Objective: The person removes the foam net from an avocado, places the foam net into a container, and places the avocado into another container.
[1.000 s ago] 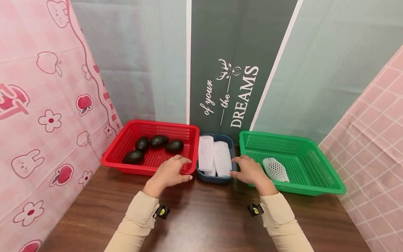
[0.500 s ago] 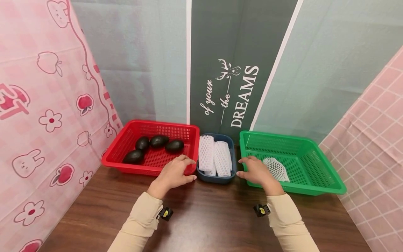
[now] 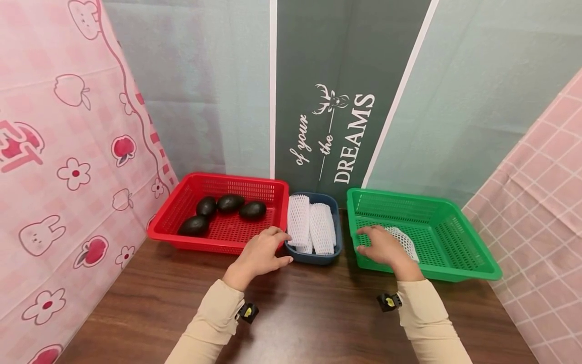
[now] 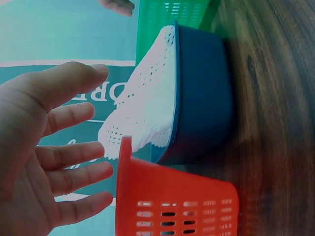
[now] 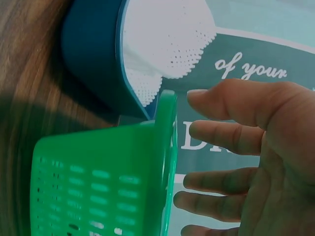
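My left hand (image 3: 261, 253) hovers over the near right corner of the red basket, beside the blue bin (image 3: 338, 237), its fingers spread and holding nothing. White foam net sleeves (image 3: 298, 222) lie in that bin. My right hand (image 3: 384, 246), also without anything in it, is above the left side of the green basket (image 3: 454, 242). Inside the green basket lies a white foam net sleeve (image 3: 406, 241), partly hidden by this hand; what it wraps cannot be made out. The wrist views show loosely extended fingers (image 4: 74, 179) on the left and fingers (image 5: 216, 181) on the right.
The red basket (image 3: 156, 230) holds several dark avocados (image 3: 231, 203) at the left. All three containers stand side by side on a brown wooden table (image 3: 313, 318), against a printed cloth backdrop (image 3: 218, 101). Pink cloths (image 3: 59, 167) hang at both sides.
Both hands have moved to the right. The left has come closer to the blue bin, while the right has gone from the bin's edge to over the green basket.
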Available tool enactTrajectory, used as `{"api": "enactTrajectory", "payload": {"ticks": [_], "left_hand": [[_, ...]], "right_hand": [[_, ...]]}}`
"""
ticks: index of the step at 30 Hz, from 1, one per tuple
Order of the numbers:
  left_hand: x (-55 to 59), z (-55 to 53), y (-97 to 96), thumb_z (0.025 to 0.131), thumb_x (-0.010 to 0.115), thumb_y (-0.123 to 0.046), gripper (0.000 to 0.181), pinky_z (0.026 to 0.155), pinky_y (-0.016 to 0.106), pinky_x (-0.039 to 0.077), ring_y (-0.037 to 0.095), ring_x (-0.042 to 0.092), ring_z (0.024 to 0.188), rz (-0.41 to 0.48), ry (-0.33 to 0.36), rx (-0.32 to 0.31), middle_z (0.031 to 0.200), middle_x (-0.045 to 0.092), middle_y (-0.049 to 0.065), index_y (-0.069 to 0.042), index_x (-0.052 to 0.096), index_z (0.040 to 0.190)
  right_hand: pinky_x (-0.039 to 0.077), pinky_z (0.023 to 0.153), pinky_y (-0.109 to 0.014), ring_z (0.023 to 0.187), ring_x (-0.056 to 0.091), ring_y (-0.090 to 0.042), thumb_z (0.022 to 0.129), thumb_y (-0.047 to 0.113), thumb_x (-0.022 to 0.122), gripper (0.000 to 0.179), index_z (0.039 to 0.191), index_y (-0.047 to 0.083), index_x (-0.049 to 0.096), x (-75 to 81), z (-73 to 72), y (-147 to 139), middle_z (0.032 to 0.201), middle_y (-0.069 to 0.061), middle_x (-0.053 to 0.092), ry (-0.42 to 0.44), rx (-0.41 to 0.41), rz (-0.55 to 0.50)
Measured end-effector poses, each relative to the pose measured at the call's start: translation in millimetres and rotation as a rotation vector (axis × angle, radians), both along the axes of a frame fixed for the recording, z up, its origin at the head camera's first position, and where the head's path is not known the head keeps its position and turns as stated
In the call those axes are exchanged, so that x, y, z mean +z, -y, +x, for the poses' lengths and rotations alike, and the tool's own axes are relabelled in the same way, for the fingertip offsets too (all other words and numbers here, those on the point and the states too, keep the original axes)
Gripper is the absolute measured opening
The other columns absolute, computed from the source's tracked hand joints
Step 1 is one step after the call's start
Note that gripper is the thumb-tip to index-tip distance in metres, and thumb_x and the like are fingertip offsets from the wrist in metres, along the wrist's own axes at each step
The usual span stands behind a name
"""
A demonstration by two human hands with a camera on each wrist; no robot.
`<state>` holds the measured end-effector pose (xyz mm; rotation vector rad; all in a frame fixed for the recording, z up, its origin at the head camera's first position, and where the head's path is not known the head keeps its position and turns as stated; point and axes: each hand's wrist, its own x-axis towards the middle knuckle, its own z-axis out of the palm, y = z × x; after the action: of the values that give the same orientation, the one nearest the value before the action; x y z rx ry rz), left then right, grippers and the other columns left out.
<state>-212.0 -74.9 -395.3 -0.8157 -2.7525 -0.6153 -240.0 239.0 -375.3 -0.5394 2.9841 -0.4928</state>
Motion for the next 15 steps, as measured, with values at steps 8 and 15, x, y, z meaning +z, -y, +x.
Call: {"api": "enactTrajectory", "payload": {"ticks": [8,15], "left_hand": [[-1.1,0.3,-8.0,0.074,0.076,-0.035,0.043,0.073,0.035,0.049,0.019,0.056,0.09,-0.012,-0.022,-0.005,0.102,0.058,0.005,-0.011,0.067,0.108],[1.7,-0.2,-13.2,0.074,0.075,-0.036,0.043,0.074,0.036,0.049,0.019,0.056,0.092,-0.01,-0.015,-0.01,0.104,0.058,0.006,-0.012,0.066,0.11]], "right_hand": [[0.04,0.084,-0.057,0.11,0.046,-0.048,0.085,0.017,0.066,0.044,0.121,-0.006,0.055,-2.5,-4.3,-11,0.118,-0.03,0.052,0.019,-0.003,-0.027],[0.042,0.081,-0.055,0.107,0.047,-0.048,0.085,0.014,0.065,0.043,0.12,-0.007,0.055,-6.0,-7.1,-23,0.116,-0.029,0.054,0.023,-0.004,-0.038]]}}
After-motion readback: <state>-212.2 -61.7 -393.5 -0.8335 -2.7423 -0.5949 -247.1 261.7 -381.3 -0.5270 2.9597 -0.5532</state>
